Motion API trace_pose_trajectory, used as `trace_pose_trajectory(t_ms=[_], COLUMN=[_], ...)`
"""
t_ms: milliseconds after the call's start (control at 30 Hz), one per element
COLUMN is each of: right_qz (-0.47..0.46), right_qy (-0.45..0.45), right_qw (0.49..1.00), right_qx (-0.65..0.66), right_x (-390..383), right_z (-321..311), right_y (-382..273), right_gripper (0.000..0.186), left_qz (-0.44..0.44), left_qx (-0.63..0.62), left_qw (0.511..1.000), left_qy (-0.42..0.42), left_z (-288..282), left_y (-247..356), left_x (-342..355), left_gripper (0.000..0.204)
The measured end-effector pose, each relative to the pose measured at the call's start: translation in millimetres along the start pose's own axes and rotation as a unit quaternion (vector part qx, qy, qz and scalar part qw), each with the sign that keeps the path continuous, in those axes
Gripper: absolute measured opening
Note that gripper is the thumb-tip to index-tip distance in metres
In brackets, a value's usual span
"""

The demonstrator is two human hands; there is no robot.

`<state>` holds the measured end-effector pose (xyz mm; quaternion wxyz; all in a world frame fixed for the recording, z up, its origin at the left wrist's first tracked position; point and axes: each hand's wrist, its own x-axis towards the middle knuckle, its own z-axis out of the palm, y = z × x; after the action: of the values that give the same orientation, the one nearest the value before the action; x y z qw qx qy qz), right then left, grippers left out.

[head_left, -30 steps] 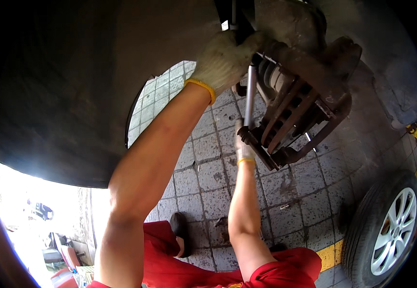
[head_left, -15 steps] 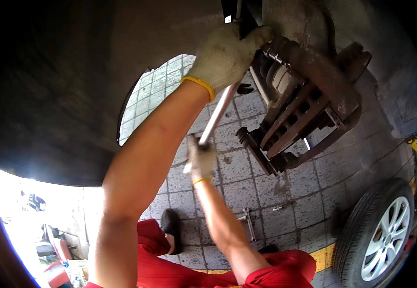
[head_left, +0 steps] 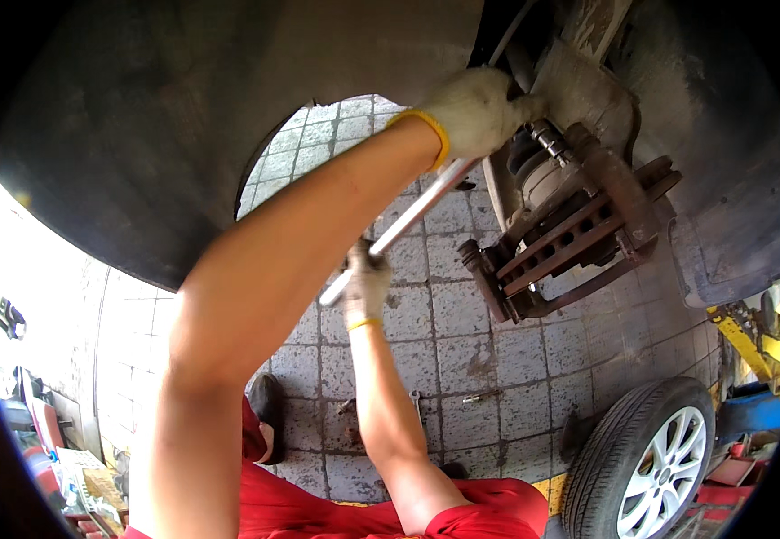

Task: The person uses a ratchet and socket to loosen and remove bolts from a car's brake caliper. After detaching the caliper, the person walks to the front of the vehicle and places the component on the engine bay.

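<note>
In the head view, the step in hand looked like levering a fastener: a long silver bar [head_left: 417,208] slanted from the right hand [head_left: 368,286] up behind the left hand [head_left: 478,112], toward a socket-like fitting [head_left: 549,142] by the upper left edge of the rusty brake assembly [head_left: 579,235]. The next move seemed to call for a well-seated upper end. The right hand, lower, was wrapped around the bar; the left was raised, elbow bent, its grip too hidden to tell.
</note>
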<state>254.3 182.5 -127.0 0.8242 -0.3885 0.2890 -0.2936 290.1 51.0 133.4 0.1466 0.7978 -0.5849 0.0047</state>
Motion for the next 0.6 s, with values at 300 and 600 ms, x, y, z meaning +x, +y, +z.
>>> trace_pose_trajectory(t_ms=[300, 600], right_qz=[-0.114, -0.336], right_qy=[0.178, 0.030], right_qw=[0.892, 0.917], right_qx=[-0.400, -0.213], right_x=[134, -55], right_z=[-171, 50], right_y=[-16, 44], right_gripper=[0.065, 0.034], left_qz=[-0.049, -0.012], left_qx=[-0.224, -0.100], left_qw=[0.973, 0.992], left_qy=[0.019, 0.073], left_z=[-7, 8], left_y=[17, 11], left_x=[-12, -7], left_gripper=[0.064, 0.071])
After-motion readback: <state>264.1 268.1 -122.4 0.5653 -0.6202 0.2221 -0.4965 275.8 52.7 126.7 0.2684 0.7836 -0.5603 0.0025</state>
